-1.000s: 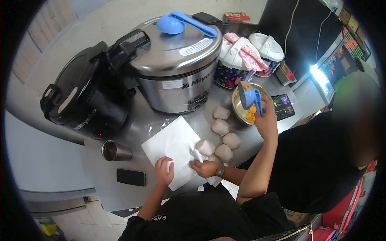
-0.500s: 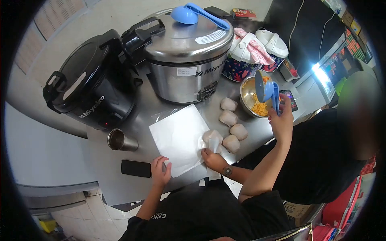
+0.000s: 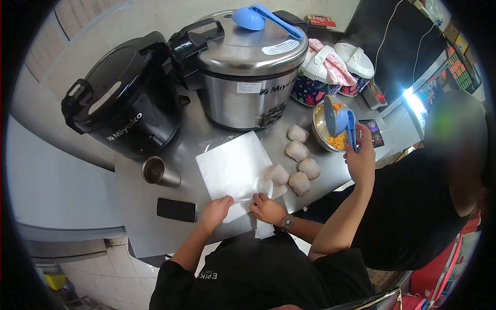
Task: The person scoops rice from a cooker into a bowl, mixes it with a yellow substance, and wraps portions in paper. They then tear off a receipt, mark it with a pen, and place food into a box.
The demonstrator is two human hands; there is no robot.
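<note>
My left hand (image 3: 218,210) pinches the near edge of a white wrapping sheet (image 3: 232,163) lying on the metal table. My right hand (image 3: 360,160) is stretched out to the right, closed round the handle of a blue plastic ladle (image 3: 342,120). The ladle's bowl is over a steel mixing bowl (image 3: 316,124) with yellow-orange chopped food (image 3: 338,141). Another person's hand (image 3: 267,208), with a watch on the wrist, grips the same sheet close to my left hand. Its forearm passes behind my right arm. Several pale rounded lumps (image 3: 296,151) sit between sheet and bowl.
Rice cookers, one black (image 3: 126,103) and one steel (image 3: 243,98), stand at the back; a second blue ladle (image 3: 250,19) rests on the steel lid. A phone (image 3: 176,210) and steel tumbler (image 3: 161,173) are on the left. Patterned pots (image 3: 310,92) stand behind the bowl. A co-worker (image 3: 408,212) stands on the right.
My left hand has moved onto the sheet's near edge and closed on it. The watch-wearing hand has shifted left towards it. My right hand still holds the ladle over the bowl.
</note>
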